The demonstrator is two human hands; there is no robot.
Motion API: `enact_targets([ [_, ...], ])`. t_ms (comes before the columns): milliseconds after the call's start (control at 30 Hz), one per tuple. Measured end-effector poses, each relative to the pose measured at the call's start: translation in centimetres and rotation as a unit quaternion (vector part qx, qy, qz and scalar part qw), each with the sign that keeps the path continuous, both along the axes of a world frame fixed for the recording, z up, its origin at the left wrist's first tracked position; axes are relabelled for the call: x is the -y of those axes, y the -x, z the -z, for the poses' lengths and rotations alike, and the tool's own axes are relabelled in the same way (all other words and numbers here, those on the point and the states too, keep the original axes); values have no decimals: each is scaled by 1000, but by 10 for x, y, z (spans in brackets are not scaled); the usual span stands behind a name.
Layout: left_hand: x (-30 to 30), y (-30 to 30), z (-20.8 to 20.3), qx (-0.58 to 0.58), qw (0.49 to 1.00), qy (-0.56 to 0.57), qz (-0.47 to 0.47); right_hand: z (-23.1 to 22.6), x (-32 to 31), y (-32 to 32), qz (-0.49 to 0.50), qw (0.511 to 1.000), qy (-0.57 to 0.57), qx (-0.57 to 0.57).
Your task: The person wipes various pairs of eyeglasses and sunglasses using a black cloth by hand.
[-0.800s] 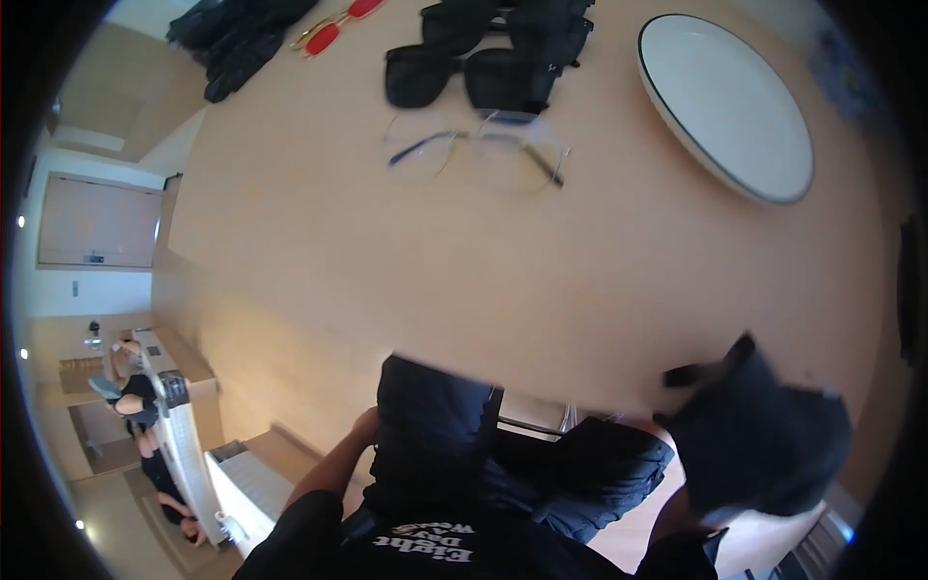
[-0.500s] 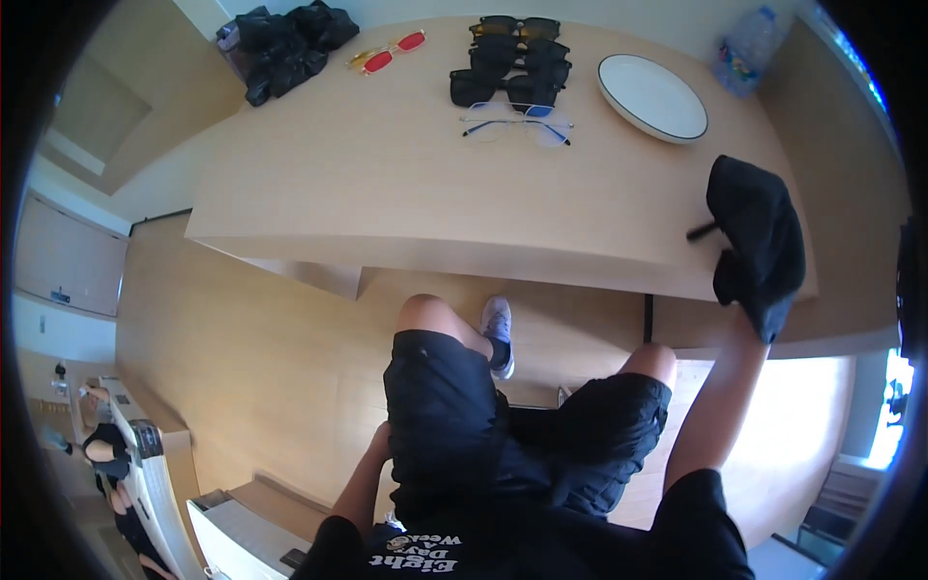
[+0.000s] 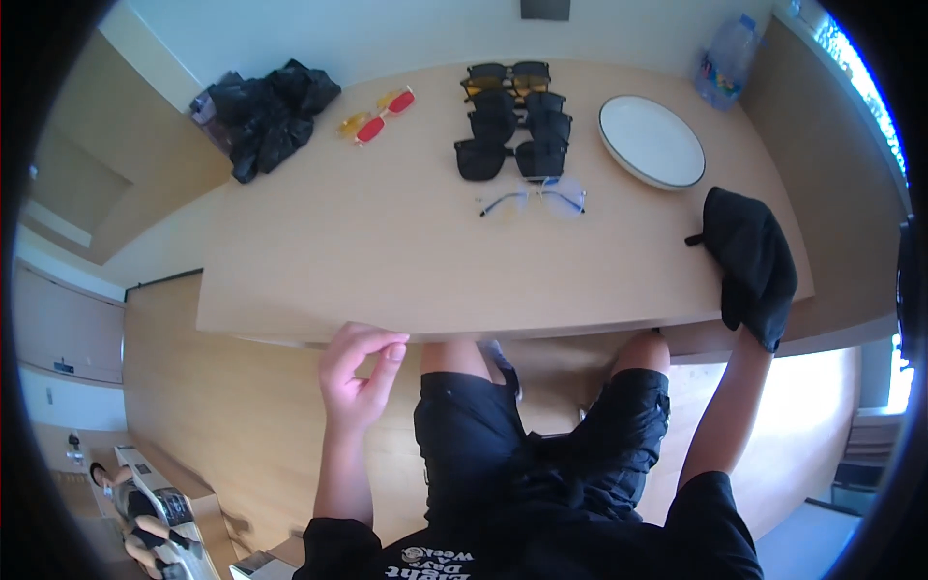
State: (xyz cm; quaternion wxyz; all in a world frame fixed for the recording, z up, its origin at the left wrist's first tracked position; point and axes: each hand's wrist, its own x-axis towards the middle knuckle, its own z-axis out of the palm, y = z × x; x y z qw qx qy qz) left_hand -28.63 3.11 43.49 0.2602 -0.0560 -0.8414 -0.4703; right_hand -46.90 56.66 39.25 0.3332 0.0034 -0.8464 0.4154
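Observation:
My left hand (image 3: 360,372) is raised just off the desk's front edge, holding nothing. Its fingers bend loosely to the right, with a gap inside the curve between forefinger and thumb. At the desk's right front corner, a black cloth cap (image 3: 749,251) with a short strap covers my right hand, whose fingers are hidden beneath it; the cap reaches down to the wrist. Farther back stand a row of dark sunglasses (image 3: 510,159) and, closest to me, clear thin-framed glasses (image 3: 534,198). A white dark-rimmed plate (image 3: 652,140) lies between them and the cap.
Red-lensed glasses (image 3: 385,116) lie at the desk's far left, beside a crumpled black plastic bag (image 3: 275,111). A clear plastic bottle (image 3: 727,63) stands at the far right by a wooden side panel (image 3: 822,145). Another person (image 3: 140,507) is at the lower left.
My left hand has come up from beside my thigh to the desk's front edge. The view has tilted, so the desk sits lower. The cap stays over my right hand.

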Motion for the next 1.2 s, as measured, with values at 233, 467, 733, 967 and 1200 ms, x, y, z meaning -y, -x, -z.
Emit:
enact_targets([
  [233,35,-89,84,115,973,-163,-114,-45,50,-23,-218,968,116,-51],
  [467,42,-223,302,481,860,-38,-163,-57,40,-50,-285,948,132,-53],
  [733,-14,-325,427,568,814,-98,78,49,-36,-208,-205,931,297,62],
  [967,-22,-268,395,622,775,-108,18,215,-6,-302,-321,918,119,201],
  [1200,-26,-154,406,655,744,-132,7,389,-56,-380,-56,745,268,608],
])
